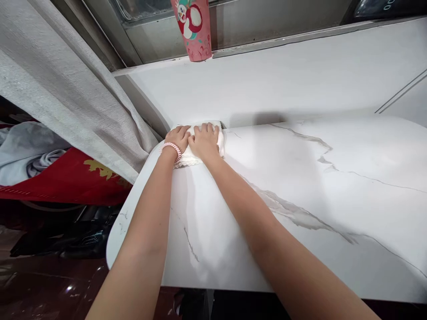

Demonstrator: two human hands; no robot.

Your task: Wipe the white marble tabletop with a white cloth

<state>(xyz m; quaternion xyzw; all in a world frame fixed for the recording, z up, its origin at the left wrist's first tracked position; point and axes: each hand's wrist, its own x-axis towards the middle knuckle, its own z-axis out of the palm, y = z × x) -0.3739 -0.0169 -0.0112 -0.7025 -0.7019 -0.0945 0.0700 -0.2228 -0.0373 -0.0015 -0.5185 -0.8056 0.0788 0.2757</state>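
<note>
- Left hand point(178, 138) — flat, palm down, pressing the white cloth point(196, 156); pink coiled band on the wrist.
- Right hand point(205, 140) — flat, fingers extended, pressing the same cloth, touching the left hand.
- Cloth: far left corner of the white marbled surface point(300, 186).
- Pink cup point(193, 29): far ledge.
- Grey curtain point(66, 89): left.

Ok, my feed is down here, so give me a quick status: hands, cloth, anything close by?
Left hand and right hand flat on white cloth. Cloth at far left corner of marble table. Grey curtain beside it.
</note>
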